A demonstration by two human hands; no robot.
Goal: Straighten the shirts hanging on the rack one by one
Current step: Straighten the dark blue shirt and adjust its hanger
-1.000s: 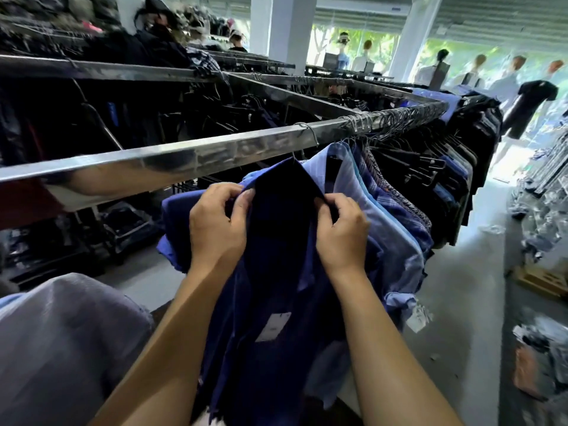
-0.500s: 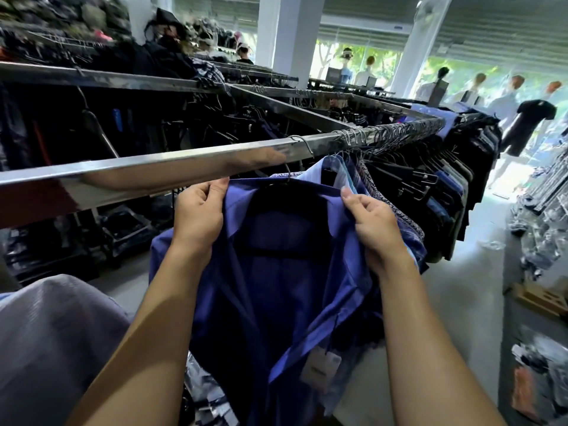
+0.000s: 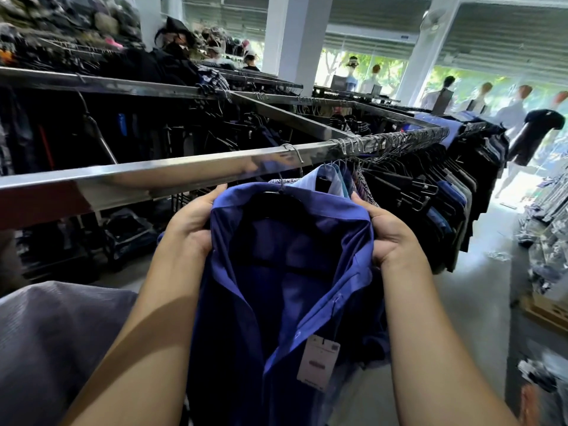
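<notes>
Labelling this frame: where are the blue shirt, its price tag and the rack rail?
blue shirt (image 3: 285, 290), head view, inner back panel
price tag (image 3: 318, 362), head view, card's middle
rack rail (image 3: 159, 178), head view, bare front face

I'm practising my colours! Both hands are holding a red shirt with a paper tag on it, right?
Not quite: the shirt is blue, not red. The head view shows the left hand and the right hand holding it at the collar, and it does have a paper tag on it.
</notes>
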